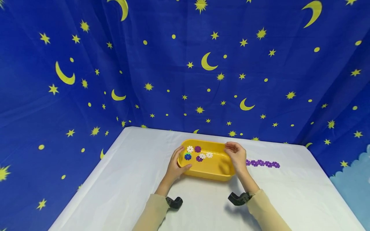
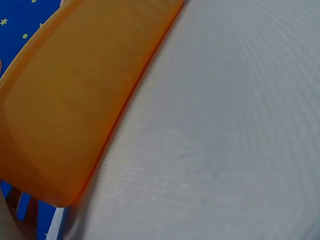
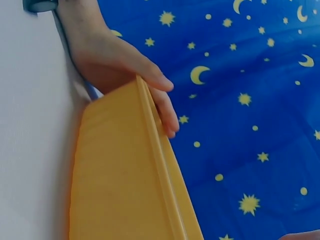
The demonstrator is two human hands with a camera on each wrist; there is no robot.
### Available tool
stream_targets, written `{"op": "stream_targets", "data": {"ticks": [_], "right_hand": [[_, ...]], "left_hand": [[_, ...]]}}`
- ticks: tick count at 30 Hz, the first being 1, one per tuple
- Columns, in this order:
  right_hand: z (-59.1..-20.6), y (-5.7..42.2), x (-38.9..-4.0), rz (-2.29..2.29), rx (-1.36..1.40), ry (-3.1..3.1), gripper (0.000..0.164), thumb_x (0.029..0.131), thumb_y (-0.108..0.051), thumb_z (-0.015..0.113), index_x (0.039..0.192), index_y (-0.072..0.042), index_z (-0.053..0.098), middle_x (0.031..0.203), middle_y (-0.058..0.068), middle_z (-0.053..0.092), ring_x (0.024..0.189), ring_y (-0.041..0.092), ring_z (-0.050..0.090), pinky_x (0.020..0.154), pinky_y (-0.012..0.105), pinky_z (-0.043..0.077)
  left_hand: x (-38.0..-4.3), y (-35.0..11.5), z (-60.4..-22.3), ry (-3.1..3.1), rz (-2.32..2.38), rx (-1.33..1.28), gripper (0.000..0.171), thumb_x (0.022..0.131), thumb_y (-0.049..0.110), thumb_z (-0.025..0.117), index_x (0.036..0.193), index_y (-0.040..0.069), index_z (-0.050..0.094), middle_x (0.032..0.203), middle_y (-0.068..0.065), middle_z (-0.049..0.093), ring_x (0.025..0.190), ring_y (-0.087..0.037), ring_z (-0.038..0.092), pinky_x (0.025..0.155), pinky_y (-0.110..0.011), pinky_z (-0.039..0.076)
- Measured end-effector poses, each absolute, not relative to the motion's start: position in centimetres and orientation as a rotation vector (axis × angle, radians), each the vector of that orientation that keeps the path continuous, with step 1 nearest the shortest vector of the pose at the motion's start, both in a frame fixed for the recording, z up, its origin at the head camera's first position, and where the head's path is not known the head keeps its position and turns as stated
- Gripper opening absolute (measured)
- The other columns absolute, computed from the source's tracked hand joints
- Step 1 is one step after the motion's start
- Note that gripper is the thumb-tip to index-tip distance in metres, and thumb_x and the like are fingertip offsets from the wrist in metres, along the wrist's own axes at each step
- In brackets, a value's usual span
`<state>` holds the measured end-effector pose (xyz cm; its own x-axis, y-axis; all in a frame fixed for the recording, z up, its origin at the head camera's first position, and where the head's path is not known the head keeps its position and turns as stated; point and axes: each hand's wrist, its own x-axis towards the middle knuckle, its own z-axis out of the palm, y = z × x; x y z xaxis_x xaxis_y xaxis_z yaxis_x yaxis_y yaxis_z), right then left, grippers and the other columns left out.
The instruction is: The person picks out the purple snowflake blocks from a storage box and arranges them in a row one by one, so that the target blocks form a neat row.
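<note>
A yellow plastic tray (image 1: 206,175) lies between my two hands over the white table. My left hand (image 1: 173,167) grips its left end, thumb along the near rim and fingers round the side; the right wrist view also shows this left hand (image 3: 112,57) at the far corner. At the right end, my right hand (image 1: 238,158) holds the rim with its fingers bent over it. Inside the tray are several snowflake-shaped plastic discs: three white discs (image 1: 189,149), two purple discs (image 1: 198,149), a blue disc (image 1: 188,156) and a mostly covered green one.
A row of joined purple snowflake discs (image 1: 261,163) lies right of the tray, its left end reaching behind my right hand. White cloth covers the table (image 1: 138,179). A blue curtain (image 1: 173,70) with yellow moons and stars hangs behind and beside it.
</note>
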<state>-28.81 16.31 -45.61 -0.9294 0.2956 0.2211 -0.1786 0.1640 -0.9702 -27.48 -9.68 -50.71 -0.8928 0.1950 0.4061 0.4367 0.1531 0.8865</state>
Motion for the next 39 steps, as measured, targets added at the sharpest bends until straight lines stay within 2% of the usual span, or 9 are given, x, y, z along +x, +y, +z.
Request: {"op": "stream_targets", "data": {"ticks": [3,9,14,17,20,31,34,39], "right_hand": [[-45.6,15.5,-29.1,1.790,-0.082,-2.121,0.029,0.081,0.013,0.062,0.110,0.015,0.060,0.112,0.036,0.061,0.081,-0.002,0.061,0.072,0.005,0.051],[-46.3,14.0,-29.6,1.795,-0.063,-2.160,0.028,0.080,0.012,0.062,0.109,0.013,0.061,0.110,0.033,0.062,0.086,0.006,0.063,0.073,0.005,0.051],[-45.7,12.8,-28.9,1.796,-0.029,-2.223,0.028,0.082,0.011,0.061,0.110,0.013,0.060,0.112,0.035,0.061,0.097,0.031,0.064,0.073,0.005,0.049],[-44.7,12.1,-28.3,1.764,0.018,-2.284,0.029,0.081,0.011,0.061,0.109,0.016,0.059,0.111,0.037,0.060,0.096,0.037,0.063,0.071,0.006,0.048],[-44.7,11.8,-28.4,1.749,0.072,-2.305,0.028,0.080,0.012,0.061,0.107,0.017,0.059,0.108,0.038,0.061,0.090,0.031,0.065,0.071,0.007,0.048],[-48.7,11.5,-32.0,1.760,0.188,-2.369,0.029,0.077,0.012,0.064,0.106,0.017,0.059,0.094,0.035,0.065,0.072,0.009,0.063,0.063,0.011,0.052],[-49.1,11.3,-32.4,1.819,0.242,-2.423,0.033,0.076,0.015,0.062,0.108,0.019,0.057,0.093,0.037,0.065,0.070,0.014,0.065,0.062,0.019,0.057],[-49.6,11.0,-32.5,1.823,0.352,-2.583,0.030,0.081,0.014,0.061,0.110,0.019,0.055,0.092,0.035,0.066,0.075,0.027,0.069,0.069,0.034,0.061]], "left_hand": [[-27.5,-9.7,-50.7,-2.228,-1.824,-0.610,0.075,0.076,0.008,0.075,0.139,-0.009,0.039,0.151,-0.024,0.031,0.142,-0.042,0.026,0.118,-0.058,0.019],[-27.4,-9.8,-50.5,-2.229,-1.808,-0.615,0.075,0.076,0.009,0.075,0.139,-0.010,0.039,0.151,-0.026,0.031,0.142,-0.043,0.026,0.118,-0.059,0.018],[-27.4,-9.8,-50.5,-2.238,-1.796,-0.623,0.076,0.075,0.010,0.075,0.139,-0.010,0.038,0.151,-0.026,0.031,0.142,-0.043,0.026,0.117,-0.059,0.018],[-27.4,-9.7,-50.6,-2.237,-1.799,-0.624,0.076,0.075,0.010,0.075,0.139,-0.010,0.038,0.151,-0.025,0.031,0.142,-0.043,0.026,0.117,-0.059,0.019],[-27.4,-9.6,-50.6,-2.241,-1.803,-0.624,0.076,0.075,0.009,0.075,0.139,-0.010,0.038,0.151,-0.025,0.031,0.142,-0.043,0.026,0.117,-0.059,0.019],[-27.4,-9.4,-50.7,-2.253,-1.770,-0.641,0.075,0.076,0.010,0.075,0.139,-0.010,0.038,0.151,-0.025,0.032,0.141,-0.042,0.027,0.118,-0.058,0.020],[-27.5,-9.5,-50.8,-2.243,-1.754,-0.645,0.075,0.076,0.010,0.075,0.138,-0.010,0.039,0.150,-0.025,0.032,0.141,-0.042,0.028,0.118,-0.058,0.020],[-27.7,-9.6,-50.8,-2.235,-1.762,-0.641,0.074,0.076,0.009,0.075,0.138,-0.010,0.039,0.150,-0.026,0.032,0.141,-0.042,0.028,0.117,-0.059,0.020]]}}
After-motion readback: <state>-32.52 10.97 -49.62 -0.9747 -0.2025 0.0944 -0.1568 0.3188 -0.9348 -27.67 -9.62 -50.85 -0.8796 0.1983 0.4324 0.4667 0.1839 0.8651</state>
